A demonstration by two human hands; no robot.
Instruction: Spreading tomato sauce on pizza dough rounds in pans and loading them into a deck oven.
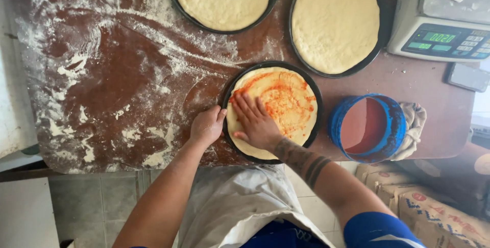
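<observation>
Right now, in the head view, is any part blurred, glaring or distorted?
Head view: soft, even daylight, no hard shadows; the right hand on the sauced dough is slightly motion-blurred; the scale and table edges bend from the wide lens; white glare at far right.

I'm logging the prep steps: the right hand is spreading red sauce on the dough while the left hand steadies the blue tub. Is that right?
Not quite. The head view shows the left hand steadying the black pan, not the blue tub, which stands untouched to the side. The right hand does spread red sauce on the dough.
</observation>
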